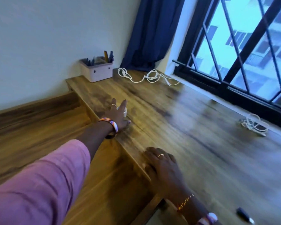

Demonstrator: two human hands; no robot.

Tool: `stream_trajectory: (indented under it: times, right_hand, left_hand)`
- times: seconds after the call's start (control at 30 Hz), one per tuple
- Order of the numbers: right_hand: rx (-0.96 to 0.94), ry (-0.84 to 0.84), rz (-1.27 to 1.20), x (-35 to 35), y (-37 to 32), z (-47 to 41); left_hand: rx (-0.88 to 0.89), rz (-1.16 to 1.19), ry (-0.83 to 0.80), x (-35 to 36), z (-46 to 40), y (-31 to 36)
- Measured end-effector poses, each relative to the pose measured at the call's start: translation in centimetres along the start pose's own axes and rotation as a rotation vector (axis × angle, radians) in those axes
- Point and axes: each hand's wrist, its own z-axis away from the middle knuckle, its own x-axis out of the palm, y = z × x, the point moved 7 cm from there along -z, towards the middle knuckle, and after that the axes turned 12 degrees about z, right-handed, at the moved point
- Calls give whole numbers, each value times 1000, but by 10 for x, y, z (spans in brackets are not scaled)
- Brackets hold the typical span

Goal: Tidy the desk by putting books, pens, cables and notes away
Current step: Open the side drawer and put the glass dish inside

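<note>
White cable (146,77) loosely coiled on desk (193,127), left hand (118,114) fingers spread, right hand (162,164) flat.

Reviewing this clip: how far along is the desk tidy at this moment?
Done, apparently: pens stand in the pink organiser by the wall. In hand: the left hand reaches over a small white object, too blurred to identify; the right hand rests flat on the desk. Left: the long white cable near the curtain, the bundled cable by the window, and a dark pen-like item at the near edge.
</note>
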Motion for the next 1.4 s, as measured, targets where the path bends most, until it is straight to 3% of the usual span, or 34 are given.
stream_trajectory:
  times: [0.07, 0.2, 0.3, 0.4, 0.53, 0.6, 0.8, 0.93, 1.07, 1.17, 1.27, 1.4]
  right_hand:
    - [-14, -7, -10, 3, 2, 1]
    - [-34, -73, -41, 6, 0, 2]
    - [6, -49, 46, 3, 4, 13]
    - [215, 41, 160, -11, 33, 41]
    - [713, -221, 234, -15, 96, 111]
    - [815, -296, 241, -17, 106, 144]
    - [627, -41, 242, -33, 72, 180]
    - [462, 69, 161, -37, 29, 177]
    - [311, 94, -119, -29, -29, 160]
    - [215, 2, -318, -18, -81, 136]
    - [112, -129, -415, -2, -135, 111]
    - [10, -373, -387, 36, -197, 87]
  left_hand:
    - [67, -46, -9, 3, -7, 2]
    - [163, 18, 120, 1, 15, 13]
    - [213, 69, 69, 17, 52, 35]
    - [303, 135, -1, 36, 95, 56]
    - [394, 217, -82, 54, 153, 68]
    - [412, 254, -78, 54, 180, 65]
    - [247, 304, -112, 38, 252, 7]
    - [111, 81, -168, 39, 287, -60]
    - [-4, -153, -308, 46, 319, -118]
    - [-50, -210, -386, 58, 342, -140]
    - [-51, -219, -361, 69, 354, -147]
    - [6, -191, -361, 75, 360, -146]
